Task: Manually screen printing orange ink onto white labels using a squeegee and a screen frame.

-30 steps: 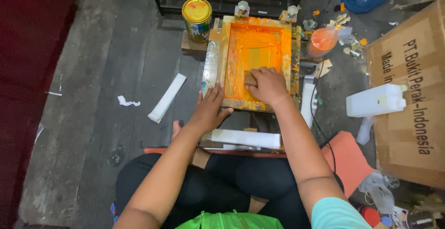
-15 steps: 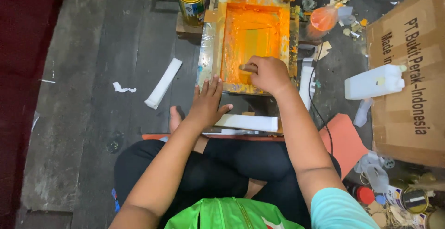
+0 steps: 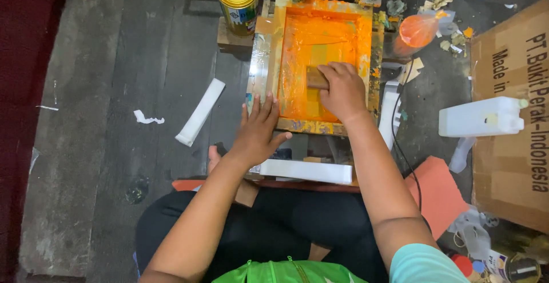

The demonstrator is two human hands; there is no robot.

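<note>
A wooden screen-printing frame [image 3: 267,60] coated in orange ink lies in front of me. My right hand [image 3: 343,91] is closed on a wooden squeegee [image 3: 315,78] that rests on the orange mesh near the frame's middle. My left hand [image 3: 258,131] presses flat, fingers spread, on the frame's near left corner. A long white strip [image 3: 306,171] lies just below the frame, by my left wrist.
A yellow-lidded paint can [image 3: 238,2] stands at the frame's far left. A clear bag of orange ink [image 3: 417,30] lies far right. A white jerrycan [image 3: 480,117] and a cardboard box [image 3: 517,145] sit to the right. Another white strip [image 3: 200,111] lies on the floor, left.
My right hand has slid the squeegee farther up the screen, away from me. My left hand has stayed on the frame's near left corner. The view has shifted slightly.
</note>
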